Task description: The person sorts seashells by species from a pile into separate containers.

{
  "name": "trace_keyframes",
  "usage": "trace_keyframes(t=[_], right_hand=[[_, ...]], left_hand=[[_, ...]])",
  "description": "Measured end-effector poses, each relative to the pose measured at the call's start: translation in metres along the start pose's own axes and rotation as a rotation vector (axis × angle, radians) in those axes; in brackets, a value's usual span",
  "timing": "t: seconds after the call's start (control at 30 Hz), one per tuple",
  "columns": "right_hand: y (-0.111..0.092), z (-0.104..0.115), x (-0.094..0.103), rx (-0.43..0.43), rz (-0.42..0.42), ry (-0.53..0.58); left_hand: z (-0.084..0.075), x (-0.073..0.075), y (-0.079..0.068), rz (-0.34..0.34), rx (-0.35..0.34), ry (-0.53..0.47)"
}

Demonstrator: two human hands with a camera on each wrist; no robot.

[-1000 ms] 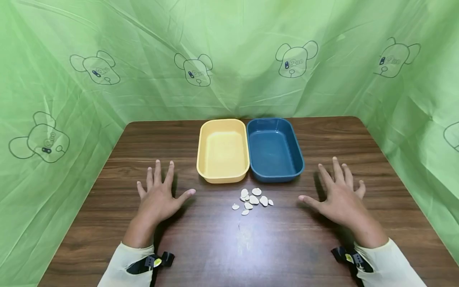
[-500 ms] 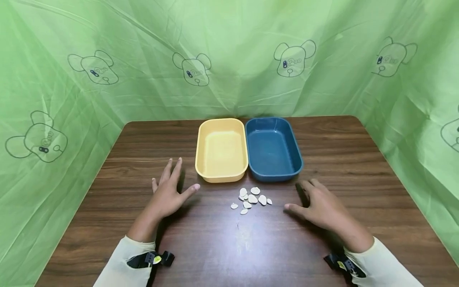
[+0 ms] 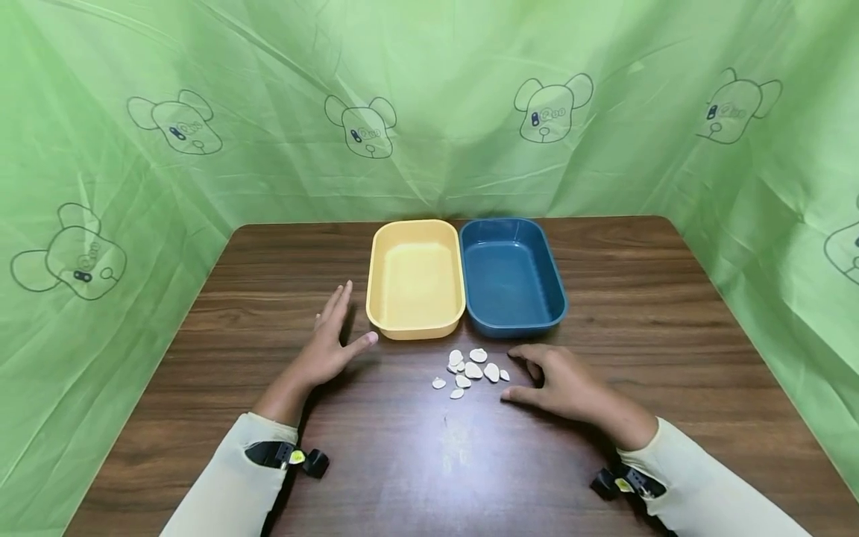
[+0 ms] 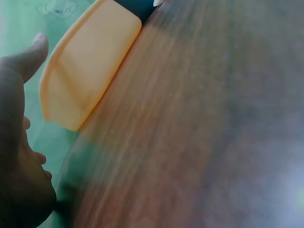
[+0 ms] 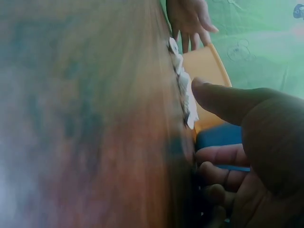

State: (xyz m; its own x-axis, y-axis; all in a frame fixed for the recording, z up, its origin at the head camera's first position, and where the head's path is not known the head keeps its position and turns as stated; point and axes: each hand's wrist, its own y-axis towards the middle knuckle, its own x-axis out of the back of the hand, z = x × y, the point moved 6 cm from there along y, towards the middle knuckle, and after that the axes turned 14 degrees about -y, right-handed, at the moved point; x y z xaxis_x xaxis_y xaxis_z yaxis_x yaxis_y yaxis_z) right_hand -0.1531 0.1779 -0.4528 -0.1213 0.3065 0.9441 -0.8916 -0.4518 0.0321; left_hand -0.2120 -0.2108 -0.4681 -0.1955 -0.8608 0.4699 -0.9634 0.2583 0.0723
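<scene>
Several flat, whitish shell-like pieces (image 3: 473, 371) lie in a loose cluster on the dark wooden table, in front of two trays. Just to their right is my right hand (image 3: 564, 384), thumb and index finger spread apart toward the rightmost pieces and the other fingers bent. In the right wrist view nothing shows between that thumb and the fingers. My left hand (image 3: 329, 350) hovers or rests beside the yellow tray (image 3: 416, 333), fingers straight and thumb pointing right; it holds nothing. Against the yellow tray stands a blue tray (image 3: 517, 330). Both trays have nothing in them.
Green cloth (image 3: 436, 171) with mouse-like drawings hangs behind and along both sides of the wooden table (image 3: 429, 477). Each wrist carries a strapped black camera (image 3: 315, 463). Light glares off the front middle of the tabletop.
My right hand has moved left to the pieces, and its spread fingers have bent. My left hand has shifted slightly right and forward, its fingers closer together. The pieces and trays stay put.
</scene>
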Motion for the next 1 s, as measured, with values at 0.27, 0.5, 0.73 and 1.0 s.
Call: trace_keyframes(t=[0.27,0.5,0.73,1.0], right_hand=[[0.01,0.009,-0.006,0.039,0.002,-0.019],[0.014,0.01,-0.009,0.066,-0.008,-0.024],[0.014,0.008,-0.012,0.083,-0.019,-0.018],[0.013,0.006,-0.011,0.06,-0.043,0.005]], left_hand=[[0.006,-0.003,0.013,0.015,-0.002,-0.028],[0.002,-0.005,0.025,0.047,-0.096,-0.139],[0.004,-0.008,0.028,0.07,-0.079,-0.124],[0.013,-0.009,0.033,0.077,-0.114,-0.159]])
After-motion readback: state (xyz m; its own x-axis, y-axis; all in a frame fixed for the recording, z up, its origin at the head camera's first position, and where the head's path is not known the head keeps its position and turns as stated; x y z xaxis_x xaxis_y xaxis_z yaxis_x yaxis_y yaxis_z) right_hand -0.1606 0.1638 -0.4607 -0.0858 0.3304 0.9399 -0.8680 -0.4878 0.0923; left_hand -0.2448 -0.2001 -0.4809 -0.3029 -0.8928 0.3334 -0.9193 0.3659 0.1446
